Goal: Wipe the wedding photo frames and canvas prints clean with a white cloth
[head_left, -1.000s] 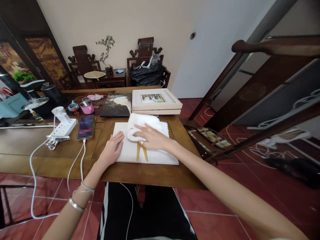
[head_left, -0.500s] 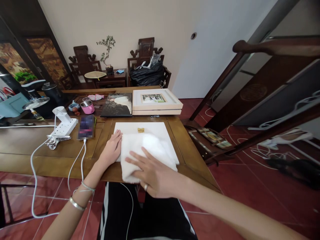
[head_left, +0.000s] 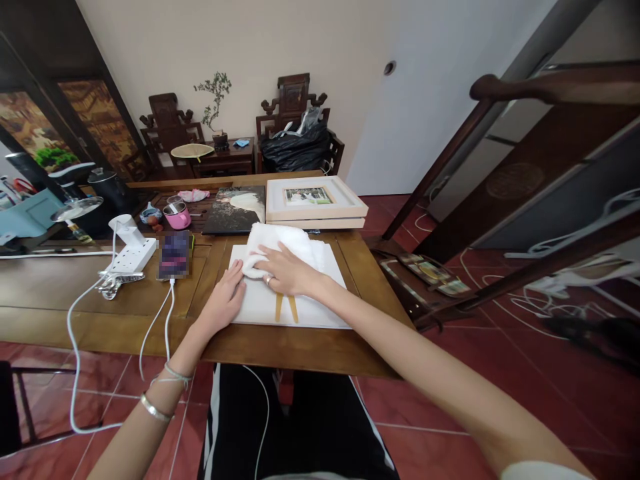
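Note:
A flat white panel [head_left: 320, 310] lies on the wooden table with two slim yellow-brown strips [head_left: 286, 309] showing on its near half. My right hand [head_left: 287, 268] presses a folded white towel [head_left: 280, 235] onto the panel's far part, fingers spread over it and partly sunk into it. The towel reaches past the panel's far edge and hides whatever lies beneath. My left hand [head_left: 227, 297] rests flat along the panel's left edge, fingers stretched out and holding nothing.
Beyond the panel lie a light wooden picture frame [head_left: 350, 205] and a dark picture [head_left: 223, 217]. To the left are a phone [head_left: 173, 257] on a cable, a power strip [head_left: 135, 257] and a pink mug [head_left: 177, 217]. A wooden chair [head_left: 425, 287] stands close by on the right.
My right hand has slid the towel away from me, from the panel's near edge to its far edge. The near part of the panel and its strips are now uncovered. My left hand stays in place.

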Demonstrator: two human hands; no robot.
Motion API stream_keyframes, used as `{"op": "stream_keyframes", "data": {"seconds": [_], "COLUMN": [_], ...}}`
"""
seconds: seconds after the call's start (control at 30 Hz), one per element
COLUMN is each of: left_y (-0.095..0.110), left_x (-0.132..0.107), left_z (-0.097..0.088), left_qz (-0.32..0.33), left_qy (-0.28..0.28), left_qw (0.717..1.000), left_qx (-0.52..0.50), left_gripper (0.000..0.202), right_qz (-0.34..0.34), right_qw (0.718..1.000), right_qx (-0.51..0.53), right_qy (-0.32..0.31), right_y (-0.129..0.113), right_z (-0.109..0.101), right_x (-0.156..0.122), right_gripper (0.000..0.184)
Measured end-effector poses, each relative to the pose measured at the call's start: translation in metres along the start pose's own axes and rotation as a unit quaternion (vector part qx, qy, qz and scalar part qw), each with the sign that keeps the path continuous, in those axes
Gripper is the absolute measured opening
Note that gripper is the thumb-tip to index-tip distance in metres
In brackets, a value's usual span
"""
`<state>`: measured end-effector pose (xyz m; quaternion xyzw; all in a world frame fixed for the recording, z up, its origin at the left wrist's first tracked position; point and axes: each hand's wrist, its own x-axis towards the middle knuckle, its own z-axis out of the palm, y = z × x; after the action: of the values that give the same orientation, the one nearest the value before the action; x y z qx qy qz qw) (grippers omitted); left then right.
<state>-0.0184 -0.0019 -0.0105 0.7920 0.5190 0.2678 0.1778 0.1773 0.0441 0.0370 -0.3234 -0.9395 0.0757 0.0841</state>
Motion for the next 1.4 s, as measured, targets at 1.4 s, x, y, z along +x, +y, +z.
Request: {"op": "stream_keyframes", "data": {"seconds": [1.4], "left_y": [0.011], "left_x": [-0.002], "left_z": [-0.004], "left_qz": [-0.057], "left_qy": [0.142], "left_qw": [0.981], "left_qx": [-0.116], "left_gripper": [0.057], "right_qz": [-0.077], "right_qw": [0.994], "right_qx": [0.06], "right_qy": [-0.05], "right_y": [-0.075], "right_z": [-0.014], "right_x": [-0.074], "right_gripper": [0.034]}}
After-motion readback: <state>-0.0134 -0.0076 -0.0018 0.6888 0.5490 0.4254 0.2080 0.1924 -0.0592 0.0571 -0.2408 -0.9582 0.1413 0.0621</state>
